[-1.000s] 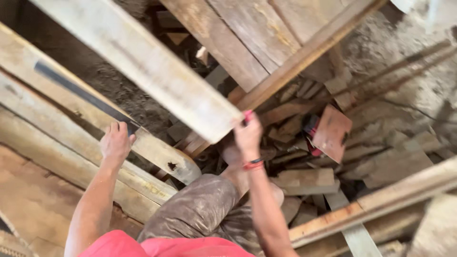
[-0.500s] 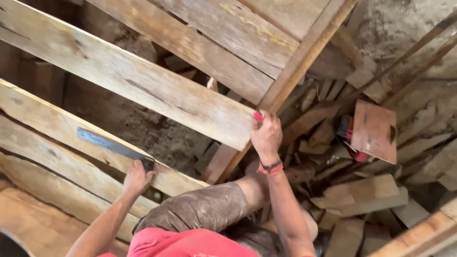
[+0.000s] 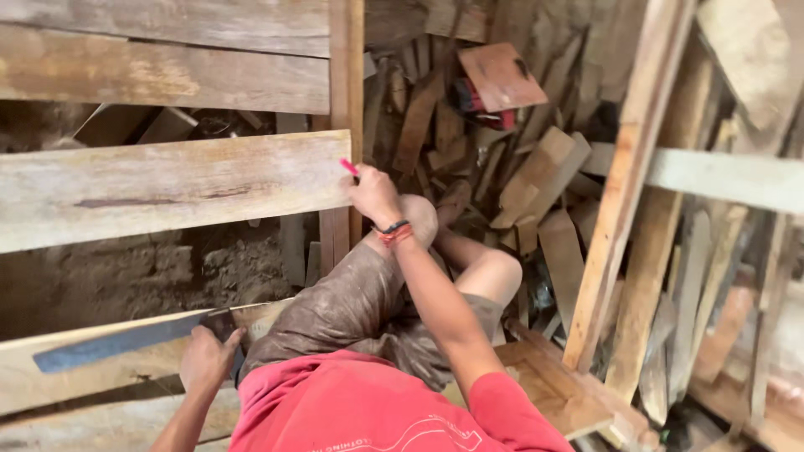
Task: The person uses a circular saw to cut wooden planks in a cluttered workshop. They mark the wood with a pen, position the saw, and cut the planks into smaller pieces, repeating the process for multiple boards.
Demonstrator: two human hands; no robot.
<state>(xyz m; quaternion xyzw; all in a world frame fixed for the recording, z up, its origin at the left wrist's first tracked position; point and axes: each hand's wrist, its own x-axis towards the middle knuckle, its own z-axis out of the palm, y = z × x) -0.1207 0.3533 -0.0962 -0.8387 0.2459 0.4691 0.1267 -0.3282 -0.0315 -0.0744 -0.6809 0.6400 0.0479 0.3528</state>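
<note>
Scrap-wood workshop — right hand [image 3: 373, 194] pinching red pencil [image 3: 348, 166] at plank [image 3: 167, 188], left hand [image 3: 207, 362] gripping machete [image 3: 126, 341].

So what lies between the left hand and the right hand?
In the head view, the person's bent knee in brown shorts lies between left hand and right hand.

Dirt floor [image 3: 126, 285] under long weathered planks [image 3: 167, 188], scrap wood offcuts [image 3: 536, 176] heaped alongside.

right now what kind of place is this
Likely a rough woodworking spot or timber yard: worn planks, a heap of offcuts on a dirt floor, and a saw at the left hand.
</note>
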